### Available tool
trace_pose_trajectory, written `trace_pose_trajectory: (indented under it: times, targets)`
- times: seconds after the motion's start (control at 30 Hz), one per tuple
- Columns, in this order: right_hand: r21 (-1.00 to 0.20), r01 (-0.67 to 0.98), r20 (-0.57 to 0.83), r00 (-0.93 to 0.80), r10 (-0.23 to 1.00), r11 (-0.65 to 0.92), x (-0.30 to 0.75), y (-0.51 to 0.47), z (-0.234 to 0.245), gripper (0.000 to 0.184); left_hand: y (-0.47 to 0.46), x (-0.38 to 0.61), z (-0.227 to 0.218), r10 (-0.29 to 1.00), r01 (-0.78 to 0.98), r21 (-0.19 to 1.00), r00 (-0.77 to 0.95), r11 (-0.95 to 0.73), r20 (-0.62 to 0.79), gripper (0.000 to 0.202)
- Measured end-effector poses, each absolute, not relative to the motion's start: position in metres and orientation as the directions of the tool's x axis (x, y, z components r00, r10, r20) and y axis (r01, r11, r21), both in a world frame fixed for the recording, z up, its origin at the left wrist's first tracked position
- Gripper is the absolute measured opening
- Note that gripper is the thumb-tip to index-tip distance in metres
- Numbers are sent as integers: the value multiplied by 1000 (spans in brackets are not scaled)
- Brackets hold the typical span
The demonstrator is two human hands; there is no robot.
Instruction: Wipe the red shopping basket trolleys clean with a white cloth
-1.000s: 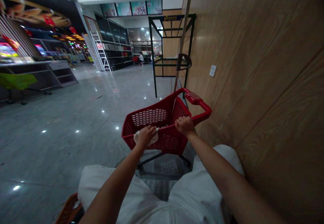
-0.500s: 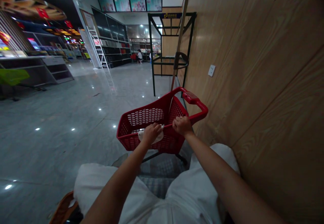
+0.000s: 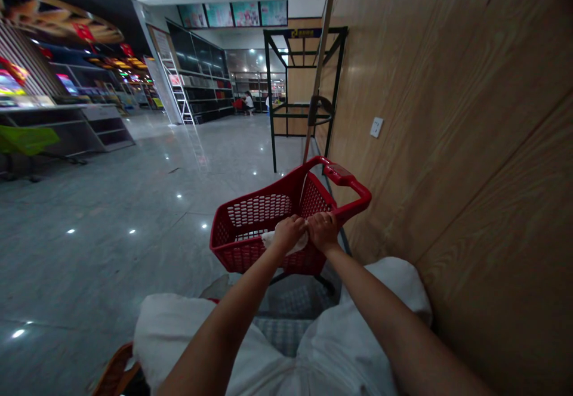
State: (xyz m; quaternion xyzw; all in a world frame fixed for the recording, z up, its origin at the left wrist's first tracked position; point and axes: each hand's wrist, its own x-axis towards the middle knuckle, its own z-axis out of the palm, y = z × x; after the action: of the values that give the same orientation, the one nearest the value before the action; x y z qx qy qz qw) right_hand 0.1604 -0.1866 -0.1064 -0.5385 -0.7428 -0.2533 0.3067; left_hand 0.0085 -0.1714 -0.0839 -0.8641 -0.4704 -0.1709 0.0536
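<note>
A red plastic shopping cart [image 3: 250, 256] with perforated sides stands in front of my knees, its handle toward the wooden wall. My left hand [image 3: 290, 232] is closed over the near rim, pressing a white cloth [image 3: 299, 243] against it. Part of the cloth hangs down outside the rim, below and beside the fingers. Right beside it, my right hand [image 3: 323, 229] grips the same rim close to the handle end. The two hands almost touch. My fingertips on the inner side of the rim are partly hidden.
A wood-panelled wall [image 3: 447, 145] with a socket [image 3: 376, 127] rises close on my right. Beyond the cart stand a dark metal frame [image 3: 271, 104] and a leaning pole [image 3: 320, 68]. A green cart [image 3: 29, 139] is at far left; a person [image 3: 249, 102] crouches far back.
My left hand has slid right along the cart's near rim with the cloth, up to my right hand. The right hand keeps its place on the rim. The view has shifted slightly.
</note>
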Motion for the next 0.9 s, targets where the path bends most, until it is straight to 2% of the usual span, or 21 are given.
trace_pose_trajectory:
  times: [0.13,0.27,0.43,0.6,0.73,0.9]
  targets:
    - [57,951,703,-255,664,304,166,-190,-103,24,-184,-51,-101,833,885,39,420,-463,359,24]
    - [17,959,715,-210,666,284,161,-192,-104,23,-193,-92,-109,855,922,17,351,-387,383,25]
    - [-21,964,723,-168,670,265,154,-188,-104,22,-182,-35,-95,819,873,35,441,-486,366,21]
    - [2,963,720,-187,668,268,160,-186,-101,23,-172,20,-88,801,853,63,459,-519,385,22]
    - [42,958,698,-231,678,283,163,-188,-99,23,-180,-28,-102,808,869,47,437,-493,395,25]
    - [21,963,702,-206,682,270,155,-188,-99,21,-197,-98,-113,838,939,-31,321,-343,442,28]
